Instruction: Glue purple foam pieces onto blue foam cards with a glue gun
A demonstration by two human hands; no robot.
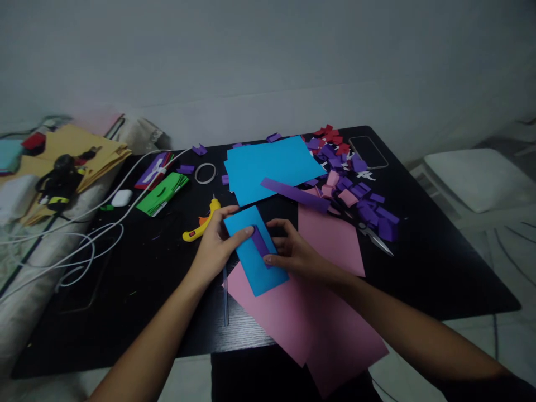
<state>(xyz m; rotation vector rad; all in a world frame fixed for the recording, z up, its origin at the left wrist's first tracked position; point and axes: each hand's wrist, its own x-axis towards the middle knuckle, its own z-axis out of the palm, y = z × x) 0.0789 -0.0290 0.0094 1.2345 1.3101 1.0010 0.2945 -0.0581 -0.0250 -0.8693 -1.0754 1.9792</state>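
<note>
A folded-looking blue paper rectangle (251, 271) is tilted above the table between my two hands. On its face lies a small purple paper strip (260, 245). My left hand (220, 240) grips the blue paper by its left edge, thumb pressing the strip's upper end. From the other side, my right hand (293, 251) has its thumb on the strip's lower end and its fingers behind the paper's right edge. Pink paper sheets (285, 318) lie beneath, partly over the table's front edge. A yellow glue gun (203, 220) rests left of my left hand.
Larger blue sheets (268, 167) lie behind my hands, with a long purple strip (295, 194) across their corner. Scissors (374, 237) point right, beside a heap of purple, pink and red paper pieces (335, 159). White cables (90, 245) loop at left; a phone (368, 152) sits at back right.
</note>
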